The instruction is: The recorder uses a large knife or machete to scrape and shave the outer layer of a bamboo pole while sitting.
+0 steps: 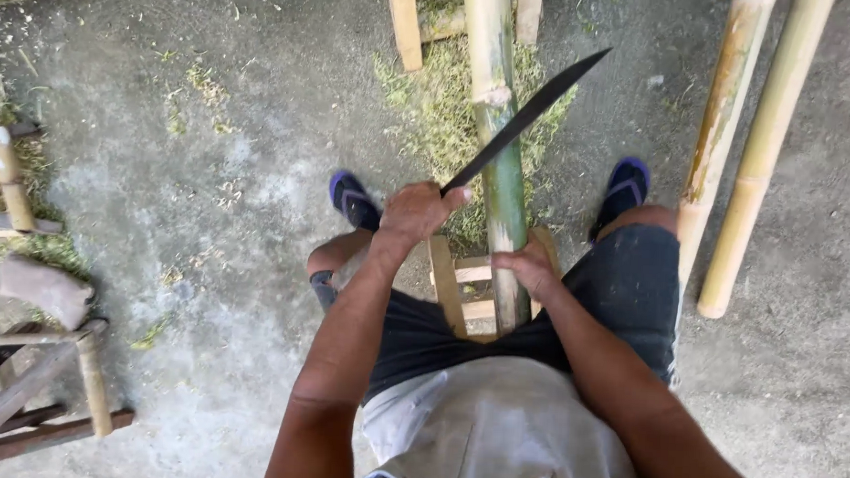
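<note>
Bamboo pole [499,137], green, lying lengthwise between the knees, near end resting on a small wooden stand [459,286] under the lap. Right hand [531,268] pressed on the pole's near end, fingers curled down over it, holding it steady. Left hand [417,213] just beside, fist closed tight round the handle of a long dark machete [526,119], blade slanting up and right across the pole, touching or just above its skin; cannot tell which. Blue sandals [353,200] planted either side on grey concrete [256,165]. Green shavings [440,106] heaped around the pole further out. Two yellowish bamboo poles [744,157] lying to the right, well apart. Wooden frames [26,394] off to the left.
</note>
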